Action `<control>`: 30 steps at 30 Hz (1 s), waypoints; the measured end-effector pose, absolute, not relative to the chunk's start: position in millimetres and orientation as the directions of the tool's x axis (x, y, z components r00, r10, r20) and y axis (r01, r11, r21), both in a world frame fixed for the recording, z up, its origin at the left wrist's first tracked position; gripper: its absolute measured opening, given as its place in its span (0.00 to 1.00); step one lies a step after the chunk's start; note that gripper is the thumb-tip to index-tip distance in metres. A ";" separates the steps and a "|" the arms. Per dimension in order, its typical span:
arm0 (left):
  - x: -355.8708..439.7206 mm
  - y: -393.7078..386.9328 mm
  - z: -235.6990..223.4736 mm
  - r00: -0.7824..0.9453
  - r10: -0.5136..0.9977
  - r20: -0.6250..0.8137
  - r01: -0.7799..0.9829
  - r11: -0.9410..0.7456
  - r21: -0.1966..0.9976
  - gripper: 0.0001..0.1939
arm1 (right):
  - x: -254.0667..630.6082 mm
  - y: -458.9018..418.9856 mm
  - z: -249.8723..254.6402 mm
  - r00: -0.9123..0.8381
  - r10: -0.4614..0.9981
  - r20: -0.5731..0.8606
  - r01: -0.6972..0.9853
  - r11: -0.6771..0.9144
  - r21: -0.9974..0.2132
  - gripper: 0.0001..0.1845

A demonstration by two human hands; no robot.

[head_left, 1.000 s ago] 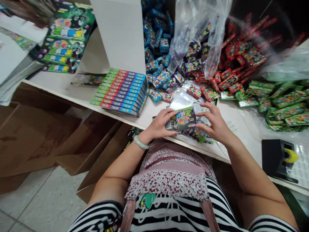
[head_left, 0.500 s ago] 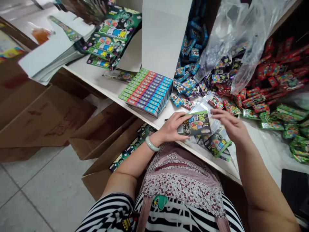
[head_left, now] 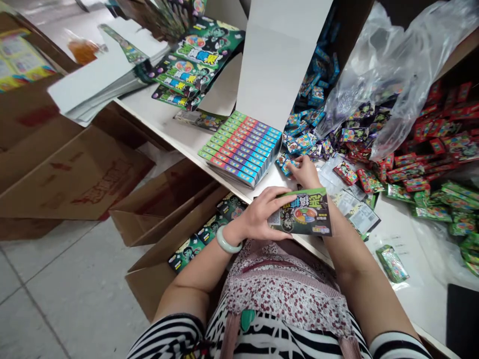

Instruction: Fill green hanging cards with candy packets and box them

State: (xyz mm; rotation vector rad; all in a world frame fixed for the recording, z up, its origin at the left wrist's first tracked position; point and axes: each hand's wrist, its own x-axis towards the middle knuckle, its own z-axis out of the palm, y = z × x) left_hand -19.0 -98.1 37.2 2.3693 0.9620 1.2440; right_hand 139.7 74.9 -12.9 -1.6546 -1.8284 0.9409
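My left hand [head_left: 258, 214] is closed on a flat black-and-green printed packet [head_left: 301, 212], thumb below and fingers above. The packet is held tilted over the front edge of the table, in front of my right forearm. My right hand [head_left: 305, 172] reaches past it, with its fingertips pinched on a small blue wrapped pack [head_left: 286, 163] at the edge of the pile. Just left of that pack stands a display box [head_left: 241, 147] filled with rows of green, red, purple and blue packs, its white lid raised. More black-and-green packets [head_left: 355, 212] lie right of my forearm.
Loose blue packs [head_left: 299, 142], red packs [head_left: 415, 164] and green packs [head_left: 460, 199] are heaped behind and to the right. A clear plastic bag [head_left: 396, 75] covers some. One green pack [head_left: 392, 263] lies apart. Open cardboard cartons [head_left: 160, 199] stand at the lower left.
My right hand has moved left and away from me, from beside the packets to the blue pack. The packet in my left hand is raised slightly. A lone green pack now shows.
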 end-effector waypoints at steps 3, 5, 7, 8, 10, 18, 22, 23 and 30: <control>-24.1 -97.5 34.8 0.393 0.682 0.616 0.419 -0.730 0.541 0.48 | 162.6 66.9 -8.1 -0.191 0.959 -0.209 0.461 -0.100 -0.882 0.26; -28.0 -97.7 33.0 0.377 0.694 0.613 0.413 -0.719 0.560 0.47 | 188.7 56.0 0.9 -0.253 0.946 -0.205 0.321 -0.118 -0.940 0.27; -32.2 -97.9 31.0 0.351 0.713 0.607 0.418 -0.699 0.580 0.47 | 220.1 42.0 11.8 -0.286 0.948 -0.138 0.251 -0.065 -0.966 0.29; -34.0 -97.8 30.1 0.337 0.724 0.601 0.425 -0.687 0.590 0.47 | 236.5 34.4 16.6 -0.287 0.952 -0.105 0.247 -0.033 -0.968 0.28; -36.2 -96.9 28.7 0.312 0.744 0.590 0.441 -0.664 0.604 0.46 | 268.4 20.0 22.4 -0.275 0.961 -0.031 0.294 0.054 -0.954 0.26; -17.2 -85.4 23.8 0.368 0.771 0.520 0.499 -0.635 0.589 0.44 | 362.5 -12.9 -5.0 -0.485 0.839 0.246 0.637 0.532 -0.558 0.17; -6.0 -80.6 18.1 0.470 0.747 0.470 0.536 -0.664 0.521 0.44 | 379.3 -35.5 -12.2 -0.475 0.856 0.204 0.714 0.510 -0.479 0.22; -3.4 -79.7 17.5 0.483 0.744 0.461 0.539 -0.668 0.513 0.44 | 376.8 -41.6 -12.0 -0.419 0.883 0.209 0.747 0.467 -0.473 0.21; 12.1 -75.0 21.0 0.519 0.743 0.423 0.560 -0.669 0.488 0.42 | 329.9 -60.4 -3.2 -0.117 0.991 0.065 0.905 0.133 -0.404 0.38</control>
